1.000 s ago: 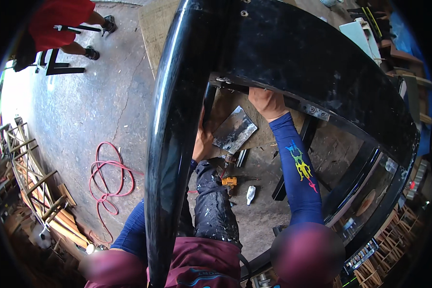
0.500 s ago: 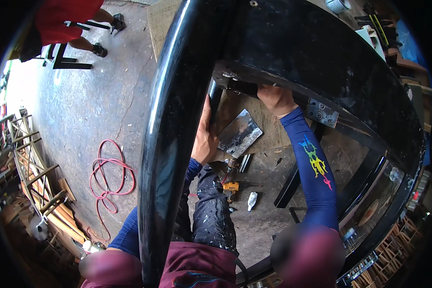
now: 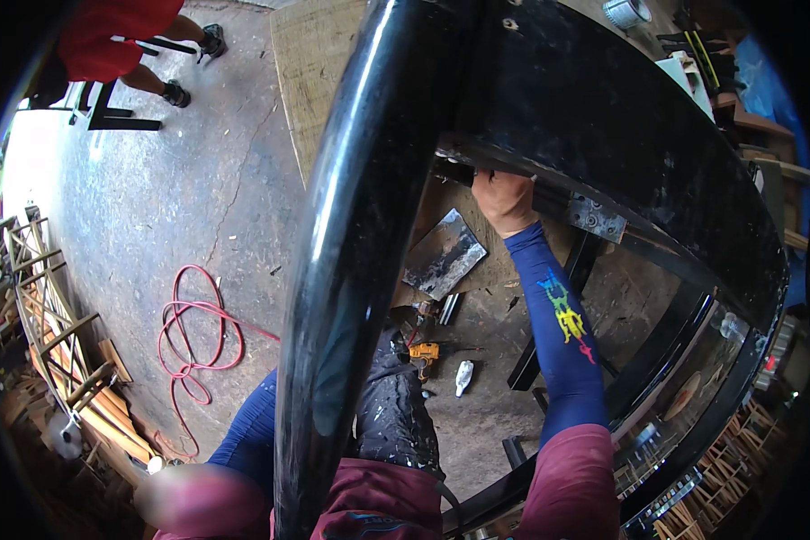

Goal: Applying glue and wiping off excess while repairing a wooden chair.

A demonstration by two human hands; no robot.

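Observation:
A black curved frame fills the centre and right, with a glossy rounded rail [image 3: 351, 234] running lengthwise and a broad dark panel [image 3: 603, 99] at its right. My right hand [image 3: 504, 200] reaches under the panel's lower edge, fingers curled at the dark underside; what they hold is hidden. A metal bracket [image 3: 594, 218] sits on that edge to the right. My left forearm runs up behind the rail, and that hand is hidden. Below the opening lie a stained metal plate [image 3: 444, 255], a yellow drill [image 3: 427, 354] and a white bottle [image 3: 464, 379].
A red hose [image 3: 193, 306] lies coiled on the floor at left, near a rack of timber pieces [image 3: 63, 333]. Another person [image 3: 108, 40] in red stands top left by black metal frames [image 3: 121, 121]. A board [image 3: 292, 81] lies beyond the rail; a metal can [image 3: 627, 13] is top right.
The rail has shifted rightward in the view and my left hand, seen beside it earlier, is now hidden behind it. My right hand stays under the panel edge, slightly lower in view.

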